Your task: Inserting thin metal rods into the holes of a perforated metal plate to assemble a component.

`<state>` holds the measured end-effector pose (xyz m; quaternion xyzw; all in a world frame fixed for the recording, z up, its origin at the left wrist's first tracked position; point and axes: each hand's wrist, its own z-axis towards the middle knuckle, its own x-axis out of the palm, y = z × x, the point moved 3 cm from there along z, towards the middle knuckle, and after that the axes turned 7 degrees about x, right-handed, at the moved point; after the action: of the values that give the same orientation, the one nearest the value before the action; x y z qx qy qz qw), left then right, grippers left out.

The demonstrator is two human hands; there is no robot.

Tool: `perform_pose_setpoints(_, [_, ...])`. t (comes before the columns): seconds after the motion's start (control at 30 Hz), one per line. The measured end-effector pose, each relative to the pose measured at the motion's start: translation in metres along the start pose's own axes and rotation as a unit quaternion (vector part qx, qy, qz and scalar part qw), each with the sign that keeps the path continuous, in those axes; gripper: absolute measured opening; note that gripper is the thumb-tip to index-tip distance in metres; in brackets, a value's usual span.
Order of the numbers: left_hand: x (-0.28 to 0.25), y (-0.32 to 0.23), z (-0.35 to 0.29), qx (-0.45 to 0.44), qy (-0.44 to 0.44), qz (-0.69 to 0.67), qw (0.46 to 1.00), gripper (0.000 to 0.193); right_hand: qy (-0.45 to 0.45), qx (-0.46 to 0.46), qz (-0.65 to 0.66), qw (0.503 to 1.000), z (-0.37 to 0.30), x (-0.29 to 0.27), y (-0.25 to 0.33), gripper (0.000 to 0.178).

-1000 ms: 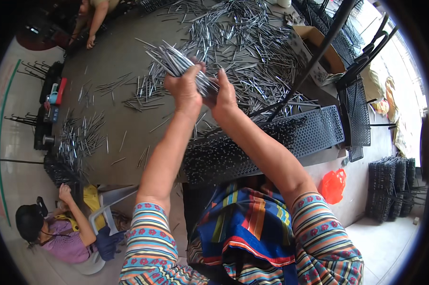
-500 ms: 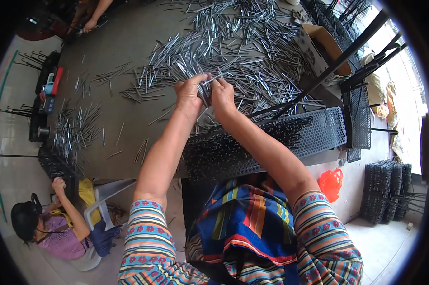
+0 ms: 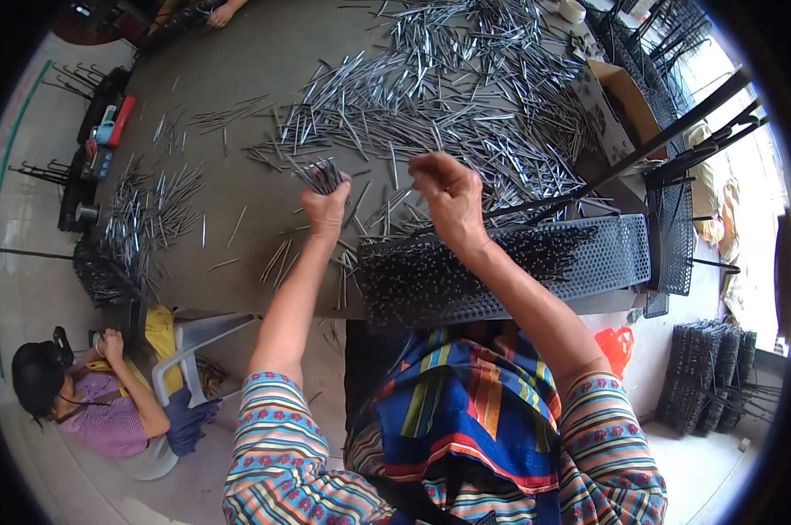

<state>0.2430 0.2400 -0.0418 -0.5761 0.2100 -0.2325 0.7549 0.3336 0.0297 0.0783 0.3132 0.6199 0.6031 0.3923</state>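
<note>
Left hand (image 3: pixel 325 206) grips a bundle of thin, shiny metal rods (image 3: pixel 318 175) — long axes pointing up-left; right hand (image 3: pixel 443 188) clenched — contents unclear.

This is a small metalworking workshop where pieces are put together by hand, centred on a wide grey worktable (image 3: pixel 264 79) strewn with hundreds of loose thin silvery metal rods (image 3: pixel 465 96). At the table's near edge lies a black perforated metal mesh panel (image 3: pixel 509 271), and to the table's right stand more black mesh racks (image 3: pixel 675 236), an open brown cardboard box (image 3: pixel 623 105) and a floor stack of black wire frames (image 3: pixel 710 385). At the table's left edge a seated co-worker in a purple top (image 3: pixel 98 411) works beside bundled rods.
</note>
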Motion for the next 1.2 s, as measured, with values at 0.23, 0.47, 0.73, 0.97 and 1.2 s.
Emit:
perform_pose_setpoints(0.23, [-0.008, 0.026, 0.001, -0.126, -0.057, -0.040, 0.990, 0.010, 0.031, -0.022, -0.067, 0.997, -0.018, 0.007, -0.013, 0.010])
perform_pose_setpoints(0.47, [-0.004, -0.066, 0.007, -0.279, -0.018, -0.372, 0.885, 0.032, 0.049, -0.030, -0.065, 0.996, -0.029, 0.008, 0.011, 0.011])
perform_pose_setpoints(0.73, [0.033, -0.176, -0.136, -0.277, 0.271, -0.360, 0.849, 0.025, 0.156, 0.085, 0.077, 0.981, -0.056, -0.004, 0.036, 0.054])
perform_pose_setpoints(0.97, [0.028, -0.172, -0.263, -0.424, 0.354, -0.415, 0.723, 0.051, 0.324, 0.173, 0.110, 0.924, -0.157, -0.032, 0.003, 0.030])
perform_pose_setpoints(1.2, [0.028, -0.167, -0.295, -0.417, 0.503, -0.277, 0.705, 0.039, 0.315, 0.102, 0.079, 0.940, -0.213, -0.065, -0.013, 0.026])
